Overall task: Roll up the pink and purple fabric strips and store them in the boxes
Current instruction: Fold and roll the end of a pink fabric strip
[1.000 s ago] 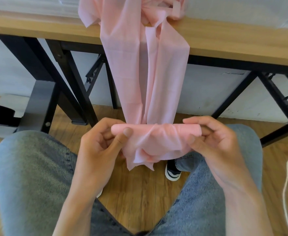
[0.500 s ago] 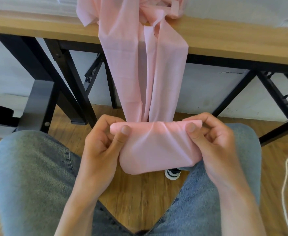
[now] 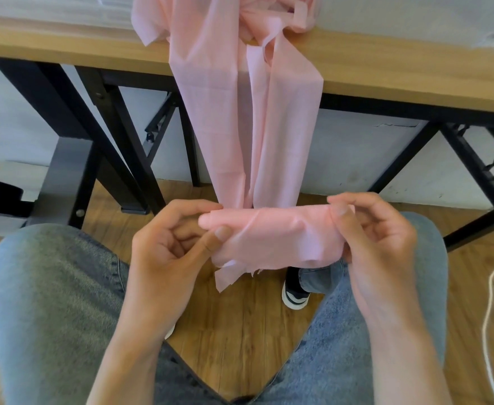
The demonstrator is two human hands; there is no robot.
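- Pink sheer fabric strip [image 3: 251,112] hangs from a wooden table edge [image 3: 415,71] to a partly rolled bundle above the lap.
- Left hand [image 3: 169,252] pinches the roll's left end.
- Right hand [image 3: 377,247] grips its right end.

The pink fabric strip [image 3: 251,118] runs off the top edge, its heap on the bench [image 3: 400,65] cut from sight; the roll's ends are buried in the fingers [image 3: 342,210], a black-and-white shoe [image 3: 294,293] is half hidden under a jeans cuff [image 3: 321,277], and a white cable [image 3: 491,302] leaves frame at right
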